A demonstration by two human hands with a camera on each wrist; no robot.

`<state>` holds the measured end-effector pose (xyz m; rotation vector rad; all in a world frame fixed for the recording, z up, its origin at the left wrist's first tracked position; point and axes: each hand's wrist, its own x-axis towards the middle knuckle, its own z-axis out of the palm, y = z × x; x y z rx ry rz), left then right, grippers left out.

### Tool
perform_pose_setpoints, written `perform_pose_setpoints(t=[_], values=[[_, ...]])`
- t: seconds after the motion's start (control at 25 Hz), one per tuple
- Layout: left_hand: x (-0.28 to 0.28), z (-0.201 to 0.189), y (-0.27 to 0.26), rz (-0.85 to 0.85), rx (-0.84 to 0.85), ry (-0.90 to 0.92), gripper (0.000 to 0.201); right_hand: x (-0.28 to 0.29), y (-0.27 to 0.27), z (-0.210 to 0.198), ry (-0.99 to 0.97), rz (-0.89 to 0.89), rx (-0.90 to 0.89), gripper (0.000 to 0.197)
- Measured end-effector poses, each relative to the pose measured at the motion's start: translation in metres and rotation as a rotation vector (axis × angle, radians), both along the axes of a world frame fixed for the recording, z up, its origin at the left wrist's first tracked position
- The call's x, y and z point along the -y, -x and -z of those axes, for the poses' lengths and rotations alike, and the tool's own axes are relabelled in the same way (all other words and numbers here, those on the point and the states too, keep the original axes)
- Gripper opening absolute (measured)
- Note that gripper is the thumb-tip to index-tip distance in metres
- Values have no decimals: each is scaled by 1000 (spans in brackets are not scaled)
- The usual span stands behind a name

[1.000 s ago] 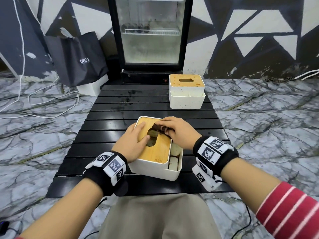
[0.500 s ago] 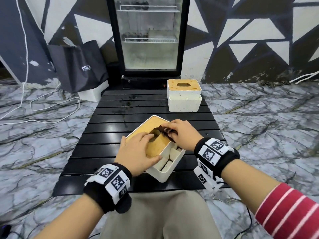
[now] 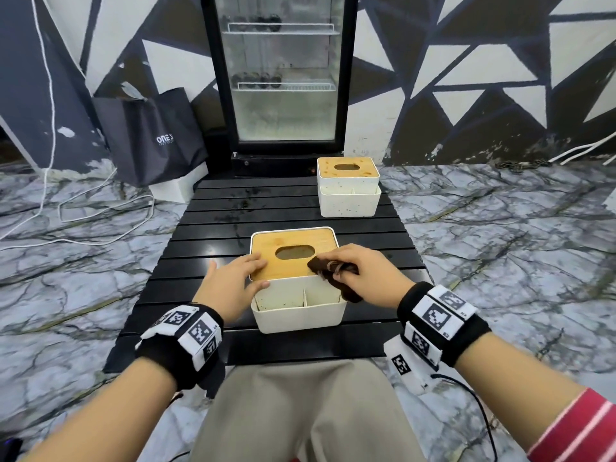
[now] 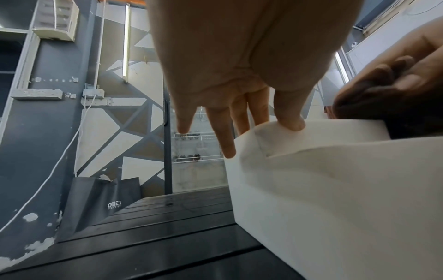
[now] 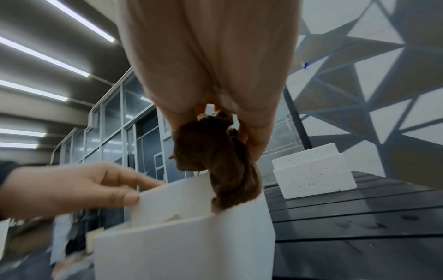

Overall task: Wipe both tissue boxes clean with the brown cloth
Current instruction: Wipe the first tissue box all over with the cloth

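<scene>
Your right hand (image 3: 363, 275) grips the brown cloth (image 3: 333, 276), fingers and thumb curled round the bunched fabric. The cloth hangs below your fingertips and lies against the near right corner of the near tissue box (image 3: 296, 305), where the wooden lid (image 3: 293, 253) meets the white wall; its lower end drops into the open right compartment at the front of the box. In the right wrist view the cloth (image 5: 215, 157) trails from the palm down over the box's white rim (image 5: 182, 191).

Your left hand (image 3: 233, 285) rests on the left side of the same box with fingers fairly straight: the fingertips lie on the lid's near left corner, and the thumb (image 3: 258, 288) presses the white inner wall just below. In the left wrist view the thumb (image 4: 290, 111) touches the top edge of that wall, while the other fingers (image 4: 225, 132) reach past the box's corner. The hand steadies the box and does not curl round it.

The near box stands square to you, between your two hands, on a black slatted table (image 3: 213, 235). The lid carries an oval slot (image 3: 295, 252), just ahead of your right fingertips.

The second tissue box (image 3: 348, 188) stands well beyond your right hand, at the far right of the table, upright, with its own wooden lid and oval slot. Small dark specks dot its white walls.

Beyond both hands stands a glass-door fridge (image 3: 283, 71). Far ahead of your left hand, a dark shopping bag (image 3: 150, 138) leans at the wall. White cables (image 3: 100, 208) lie on the marble-patterned floor.
</scene>
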<state>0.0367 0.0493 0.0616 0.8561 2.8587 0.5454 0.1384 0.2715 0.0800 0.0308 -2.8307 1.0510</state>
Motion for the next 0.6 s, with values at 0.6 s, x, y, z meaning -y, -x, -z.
perform_pose_setpoints(t=[0.6], values=[[3, 11, -9, 28, 9, -226, 47, -42, -9, 85, -349, 118, 357, 49]])
